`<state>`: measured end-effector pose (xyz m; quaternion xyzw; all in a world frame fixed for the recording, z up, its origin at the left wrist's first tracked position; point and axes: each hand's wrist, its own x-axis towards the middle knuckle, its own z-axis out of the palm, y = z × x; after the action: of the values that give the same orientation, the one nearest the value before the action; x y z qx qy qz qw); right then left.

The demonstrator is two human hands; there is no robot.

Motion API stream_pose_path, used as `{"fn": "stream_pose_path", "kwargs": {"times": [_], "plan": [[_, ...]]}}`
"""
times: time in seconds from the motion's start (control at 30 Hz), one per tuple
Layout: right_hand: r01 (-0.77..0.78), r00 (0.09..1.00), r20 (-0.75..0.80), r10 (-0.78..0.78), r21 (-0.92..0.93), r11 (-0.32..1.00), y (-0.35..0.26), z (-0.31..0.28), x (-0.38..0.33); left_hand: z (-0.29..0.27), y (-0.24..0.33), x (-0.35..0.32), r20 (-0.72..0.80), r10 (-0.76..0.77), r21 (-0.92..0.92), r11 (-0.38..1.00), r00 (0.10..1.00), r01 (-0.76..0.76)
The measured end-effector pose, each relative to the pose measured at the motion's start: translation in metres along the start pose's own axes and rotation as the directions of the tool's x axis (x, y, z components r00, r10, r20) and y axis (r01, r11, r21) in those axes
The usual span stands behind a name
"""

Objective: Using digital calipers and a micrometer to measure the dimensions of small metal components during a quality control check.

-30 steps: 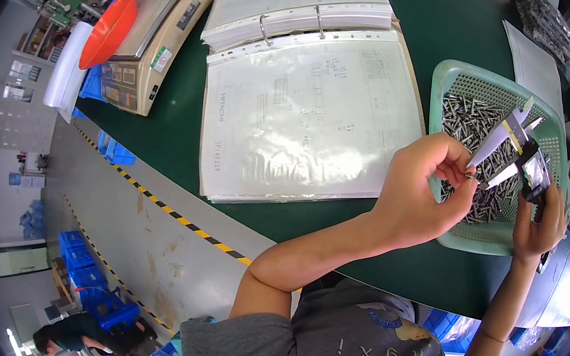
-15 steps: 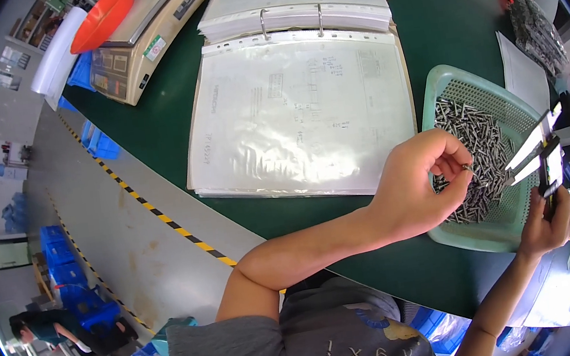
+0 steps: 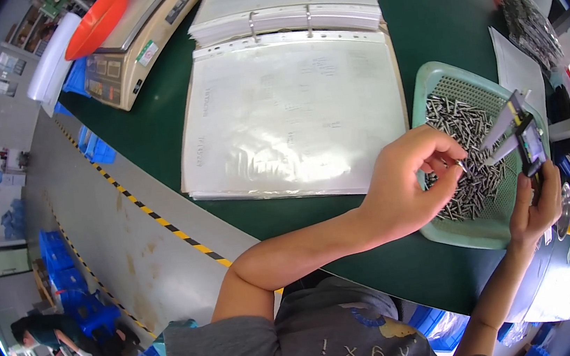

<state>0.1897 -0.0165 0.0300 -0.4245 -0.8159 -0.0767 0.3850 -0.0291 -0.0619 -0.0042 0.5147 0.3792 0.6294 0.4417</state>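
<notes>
My left hand (image 3: 409,185) is closed in a pinch over the near left side of a green plastic basket (image 3: 498,229). Between its thumb and fingertips sits a small metal pin (image 3: 463,166), one end sticking out. In the basket lies a heap of similar small metal pins (image 3: 463,126). My right hand (image 3: 535,209) grips a digital caliper (image 3: 530,143) by its body above the basket's right side. The caliper's jaws stand apart and point left toward the pin, without touching it. Fine details of the pin are too small to make out.
On the green table (image 3: 426,0) an open ring binder (image 3: 286,121) holds sheets in clear sleeves. A weighing scale (image 3: 108,71) with a red-orange bowl (image 3: 97,22) stands far left. Paper (image 3: 514,64), bagged dark parts (image 3: 532,30) and tools lie right. A person (image 3: 64,333) is off left.
My right hand has brought the caliper leftward, its jaws nearer the pin, and its display has turned more into view. My left hand keeps its pinch, with more of the pin showing.
</notes>
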Motion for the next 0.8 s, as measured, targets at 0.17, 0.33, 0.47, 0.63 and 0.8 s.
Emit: {"fn": "stream_pose_path", "kwargs": {"times": [0.17, 0.33, 0.47, 0.63, 0.8], "plan": [[0.077, 0.997, 0.025, -0.077, -0.033, 0.996, -0.011, 0.003, 0.007, -0.004, 0.000, 0.000, -0.007, -0.062, -0.022, 0.998, 0.998, 0.062], [0.052, 0.998, -0.028, -0.054, -0.050, 0.997, -0.018, 0.007, 0.008, -0.011, 0.004, -0.002, 0.043, -0.088, -0.011, 0.996, 0.995, 0.088], [0.066, 0.996, -0.051, -0.070, -0.075, 0.995, -0.017, 0.007, 0.008, -0.011, 0.004, -0.003, 0.076, -0.035, 0.034, 0.999, 0.996, 0.033], [0.058, 0.998, -0.031, -0.061, -0.086, 0.995, -0.018, 0.007, 0.008, -0.011, 0.001, -0.003, 0.091, -0.014, 0.068, 0.998, 0.996, 0.008], [0.061, 0.997, -0.037, -0.065, -0.103, 0.993, -0.017, 0.008, 0.008, -0.009, 0.000, -0.003, 0.016, -0.070, 0.004, 0.998, 0.997, 0.070]]}}
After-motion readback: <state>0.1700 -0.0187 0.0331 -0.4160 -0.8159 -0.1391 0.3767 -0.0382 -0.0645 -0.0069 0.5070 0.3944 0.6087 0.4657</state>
